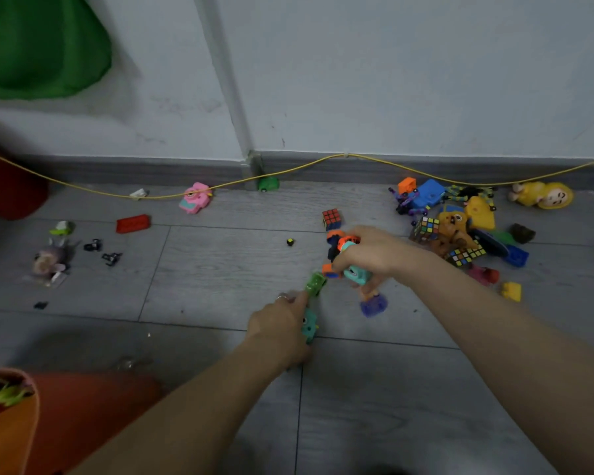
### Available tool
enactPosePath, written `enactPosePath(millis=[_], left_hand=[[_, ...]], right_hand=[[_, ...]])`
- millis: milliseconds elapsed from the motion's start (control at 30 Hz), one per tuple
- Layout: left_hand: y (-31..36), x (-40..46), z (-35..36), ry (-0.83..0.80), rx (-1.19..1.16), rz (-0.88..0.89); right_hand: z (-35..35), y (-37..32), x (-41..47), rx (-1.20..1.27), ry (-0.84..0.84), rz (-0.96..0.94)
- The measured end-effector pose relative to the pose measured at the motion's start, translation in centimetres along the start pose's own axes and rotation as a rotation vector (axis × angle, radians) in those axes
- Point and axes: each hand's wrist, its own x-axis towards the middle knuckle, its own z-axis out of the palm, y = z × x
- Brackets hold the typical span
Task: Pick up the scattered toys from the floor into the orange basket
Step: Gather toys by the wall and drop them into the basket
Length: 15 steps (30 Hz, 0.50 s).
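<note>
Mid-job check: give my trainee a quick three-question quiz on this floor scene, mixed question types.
1. True or false: the right hand is open and holds nothing.
2. Multiple choice: the red brick lies (A) left of the pink toy car, (B) inside the orange basket, (C) in the toy pile at right.
3. Fill in: the left hand holds a ____-coloured toy while a finger reaches the green toy.

Key: 1 false, its grip holds an orange-wheeled toy and a teal one; 2 A; 3 teal.
</note>
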Motion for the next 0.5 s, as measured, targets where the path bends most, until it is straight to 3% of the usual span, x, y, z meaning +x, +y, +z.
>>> enactPosePath(millis=[100,267,500], left_hand=[[0.5,-0.3,0.9,0.057,0.018,-0.020],[-0.6,-0.2,-0.7,0.015,-0.076,-0.023],[-5.9,-2.5,-10.5,0.001,-0.209,-0.014]], right_hand=[[1.4,1.0,-1.1,0.055,-0.092,0.080],[1.8,1.3,-2.7,0.111,-0.114,0.064],[2.3,-6.0,-5.5,0.124,-0.184,-0.091]])
